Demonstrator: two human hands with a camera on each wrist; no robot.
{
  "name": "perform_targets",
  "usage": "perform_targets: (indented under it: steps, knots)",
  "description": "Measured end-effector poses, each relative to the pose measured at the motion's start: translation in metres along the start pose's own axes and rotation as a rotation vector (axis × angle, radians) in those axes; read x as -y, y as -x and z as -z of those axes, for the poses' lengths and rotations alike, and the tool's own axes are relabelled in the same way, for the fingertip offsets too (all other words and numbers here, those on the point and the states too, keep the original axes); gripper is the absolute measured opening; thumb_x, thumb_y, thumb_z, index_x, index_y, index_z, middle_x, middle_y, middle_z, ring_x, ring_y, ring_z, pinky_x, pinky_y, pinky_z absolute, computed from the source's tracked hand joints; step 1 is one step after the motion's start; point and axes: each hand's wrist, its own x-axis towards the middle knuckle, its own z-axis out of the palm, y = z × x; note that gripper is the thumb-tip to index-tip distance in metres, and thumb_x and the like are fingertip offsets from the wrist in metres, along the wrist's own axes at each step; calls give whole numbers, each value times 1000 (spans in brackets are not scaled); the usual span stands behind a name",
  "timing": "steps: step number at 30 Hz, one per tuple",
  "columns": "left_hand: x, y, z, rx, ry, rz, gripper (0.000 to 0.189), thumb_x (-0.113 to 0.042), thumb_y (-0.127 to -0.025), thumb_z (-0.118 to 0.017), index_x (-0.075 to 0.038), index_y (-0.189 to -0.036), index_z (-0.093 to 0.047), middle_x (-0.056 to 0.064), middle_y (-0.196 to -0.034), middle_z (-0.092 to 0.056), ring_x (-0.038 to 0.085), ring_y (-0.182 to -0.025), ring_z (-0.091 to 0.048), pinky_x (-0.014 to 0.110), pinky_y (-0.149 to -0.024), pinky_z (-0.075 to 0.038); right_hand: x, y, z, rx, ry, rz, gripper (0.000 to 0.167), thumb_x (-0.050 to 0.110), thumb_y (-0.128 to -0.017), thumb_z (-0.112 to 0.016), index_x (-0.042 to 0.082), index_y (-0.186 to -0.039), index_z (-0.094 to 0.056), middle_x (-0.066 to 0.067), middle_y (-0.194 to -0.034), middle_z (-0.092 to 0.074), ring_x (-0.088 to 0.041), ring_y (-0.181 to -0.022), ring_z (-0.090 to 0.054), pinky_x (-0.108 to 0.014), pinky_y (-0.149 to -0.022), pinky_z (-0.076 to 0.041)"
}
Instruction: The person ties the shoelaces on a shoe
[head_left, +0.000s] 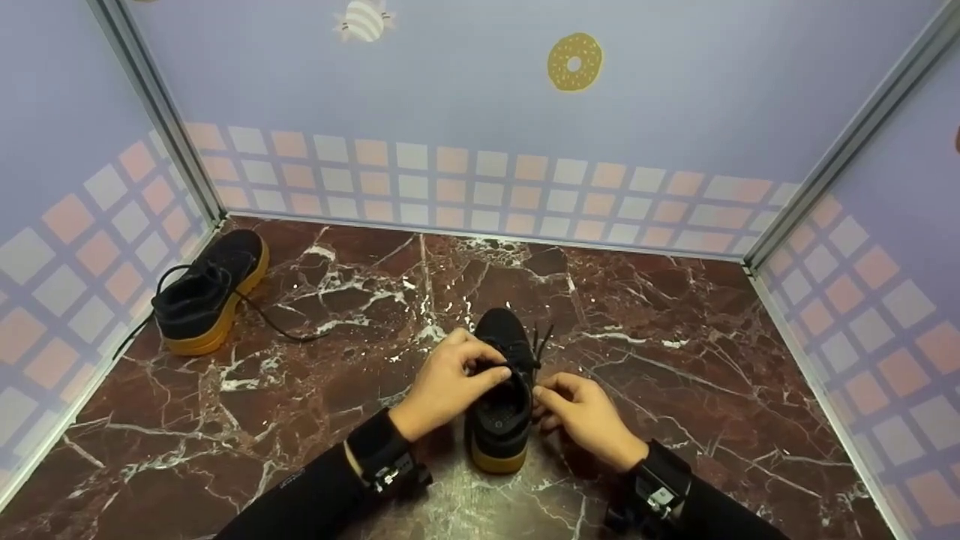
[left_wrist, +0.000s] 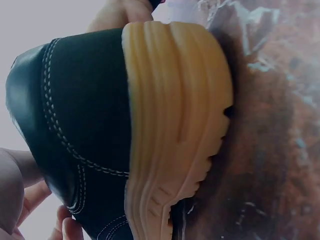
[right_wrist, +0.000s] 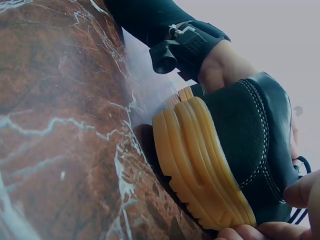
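Observation:
A black shoe with a yellow-tan sole stands upright on the floor, toe pointing away from me. My left hand reaches over its left side, thumb and index finger pinching at the tongue above the opening. On the right side, my right hand has curled fingers touching the shoe near its collar; whether they pinch anything is unclear. Dark laces stick out at the shoe's right. Both wrist views show the heel, with white stitching on the black upper and a ridged sole.
A second black shoe with a yellow sole stands at the far left beside the wall, its loose lace trailing on the floor. Lilac panels enclose the brown marbled floor at the back and sides.

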Motion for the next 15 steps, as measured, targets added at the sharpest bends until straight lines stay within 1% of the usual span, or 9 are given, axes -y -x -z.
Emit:
perform_targets:
  steps: [4, 9, 12, 14, 15]
  knots:
    - [0, -4, -1, 19, 78, 12, 12, -18, -92, -90, -14, -99, -81, 3, -102, -60, 20, -96, -57, 37, -88, -50, 1, 0, -1, -4, 7, -1, 24, 16, -111, -69, -7, -115, -71, -17, -97, -78, -40, -87, -78, -40, -72, -68]
    - [-1, -7, -3, 53, 144, 25, 15, -14, -90, -87, -12, -88, -72, 3, -102, -57, 21, -97, -54, 38, -89, -47, 1, 0, -1, -7, 13, -1, 22, 16, -110, -70, -6, -114, -71, -21, -98, -78, -39, -85, -78, -39, -71, -68]
    - [-2, -7, -2, 52, 185, 35, 16, -11, -92, -84, -11, -86, -70, 1, -98, -56, 20, -94, -54, 35, -86, -47, 2, -1, 0, -11, 0, 7, 23, 15, -110, -71, -7, -115, -71, -21, -99, -77, -41, -86, -78, -41, -71, -68]
    - [-3, -6, -1, 39, 243, 65, 17, -10, -94, -81, -10, -84, -67, 0, -94, -57, 19, -90, -55, 33, -82, -48, 2, -1, 0, -16, -14, 17, 24, 14, -110, -71, -8, -118, -71, -20, -100, -77, -41, -87, -78, -43, -72, -68]
    - [-3, -6, 1, 33, 288, 89, 19, -9, -96, -79, -10, -83, -66, 0, -92, -57, 19, -88, -55, 32, -80, -49, 3, -2, 1, -21, -24, 23, 24, 14, -110, -71, -8, -119, -70, -20, -100, -76, -42, -87, -77, -45, -73, -68]
